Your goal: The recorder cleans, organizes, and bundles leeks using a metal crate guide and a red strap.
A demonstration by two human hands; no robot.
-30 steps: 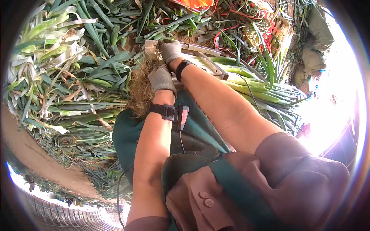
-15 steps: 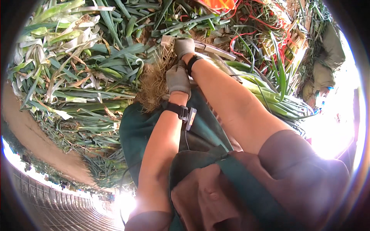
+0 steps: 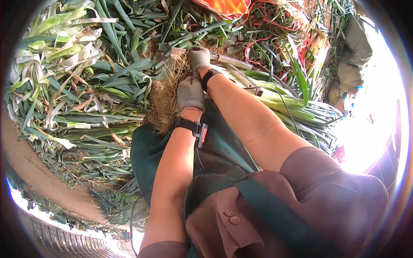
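Note:
My left hand (image 3: 190, 93), in a grey knit glove, is closed beside the stringy pale roots (image 3: 165, 101) of a leek bundle. Just beyond it my right hand (image 3: 199, 59), gloved alike, is closed at the far side of the same roots. The two gloves almost touch, and what their fingers grip is hidden. The bundle's pale stems and green leaves (image 3: 292, 103) stretch away to the right, under and past my right forearm. A wooden frame (image 3: 232, 61) shows beside my right hand, with the leeks lying along it.
Loose leeks and leaves (image 3: 86, 94) are heaped on the left and at the far side. An orange bag (image 3: 228, 6) and tangled red string (image 3: 275, 26) lie at the back. Full sacks (image 3: 357, 47) stand on the far right. A dark green apron (image 3: 146, 150) covers my lap.
The whole view has shifted slightly, so the scene sits a little further left. Both hands stay closed at the root end, with little visible movement against the bundle.

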